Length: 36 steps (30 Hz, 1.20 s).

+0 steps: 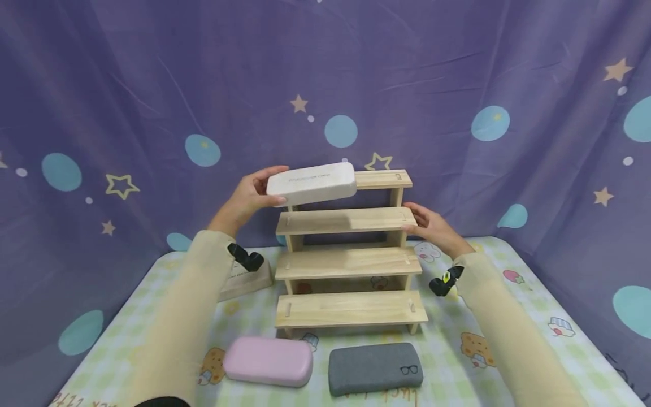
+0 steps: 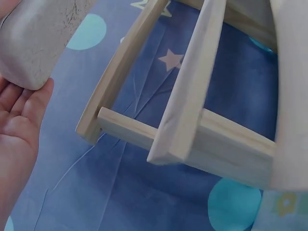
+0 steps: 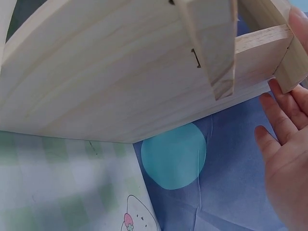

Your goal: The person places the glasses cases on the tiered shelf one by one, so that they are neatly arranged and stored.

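Note:
My left hand (image 1: 248, 196) holds a white glasses case (image 1: 312, 183) by its left end, thumb in front and fingers behind. The case is level with the top of a four-tier wooden display rack (image 1: 351, 264), covering the left part of the top shelf in the head view. Whether the case touches that shelf, I cannot tell. On the other side, my right hand (image 1: 433, 230) grips the right end of the second shelf from the top. In the right wrist view, its fingertips (image 3: 276, 113) sit at the underside of the shelf end.
In front of the rack lie a pink glasses case (image 1: 268, 362) and a grey glasses case (image 1: 375, 368). A beige item with printing (image 1: 249, 280), partly hidden by my left arm, is left of the rack. A purple patterned curtain (image 1: 407, 79) hangs behind the checked table (image 1: 513, 316).

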Each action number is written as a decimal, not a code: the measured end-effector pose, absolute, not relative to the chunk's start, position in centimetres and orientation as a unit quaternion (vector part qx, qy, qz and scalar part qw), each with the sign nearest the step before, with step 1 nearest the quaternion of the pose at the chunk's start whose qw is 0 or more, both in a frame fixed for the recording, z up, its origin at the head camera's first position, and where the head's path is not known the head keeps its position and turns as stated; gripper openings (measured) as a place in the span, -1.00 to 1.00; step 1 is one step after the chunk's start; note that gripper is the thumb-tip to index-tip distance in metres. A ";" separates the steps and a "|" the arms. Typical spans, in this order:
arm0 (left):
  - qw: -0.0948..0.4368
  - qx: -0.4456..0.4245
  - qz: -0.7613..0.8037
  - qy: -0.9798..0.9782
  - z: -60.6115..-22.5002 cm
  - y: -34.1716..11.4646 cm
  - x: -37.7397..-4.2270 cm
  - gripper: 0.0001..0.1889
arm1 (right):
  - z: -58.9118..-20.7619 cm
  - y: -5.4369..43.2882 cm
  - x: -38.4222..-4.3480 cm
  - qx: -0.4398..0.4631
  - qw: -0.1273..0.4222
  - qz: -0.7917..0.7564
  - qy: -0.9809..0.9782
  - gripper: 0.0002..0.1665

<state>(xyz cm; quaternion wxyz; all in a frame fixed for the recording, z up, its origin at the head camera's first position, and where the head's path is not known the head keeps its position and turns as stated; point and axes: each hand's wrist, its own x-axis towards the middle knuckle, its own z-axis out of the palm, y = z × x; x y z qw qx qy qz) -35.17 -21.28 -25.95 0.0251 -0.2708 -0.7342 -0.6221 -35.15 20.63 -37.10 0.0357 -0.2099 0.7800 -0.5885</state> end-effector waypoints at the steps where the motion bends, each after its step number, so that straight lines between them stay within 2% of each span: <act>1: 0.025 -0.271 -0.624 -0.733 -25.9 -21.0 -35.5 -0.30 | -37.1 20.6 -35.1 -0.210 0.035 -0.589 0.780 -0.11; 8: 0.028 -0.276 -0.639 -0.718 -25.7 -19.4 -37.5 -0.30 | -37.2 20.6 -35.2 -0.208 0.041 -0.588 0.781 -0.11; 19: 0.044 -0.229 -0.631 -0.740 -24.3 -17.6 -39.5 -0.30 | -37.2 20.7 -35.4 -0.213 0.042 -0.593 0.776 -0.11; 27: 0.019 -0.235 -0.625 -0.744 -24.2 -15.2 -40.6 -0.31 | -37.2 20.6 -35.4 -0.209 0.035 -0.593 0.777 -0.12; 36: 0.016 -0.220 -0.619 -0.754 -25.0 -15.0 -41.8 -0.31 | -37.5 20.7 -35.3 -0.212 0.024 -0.590 0.779 -0.06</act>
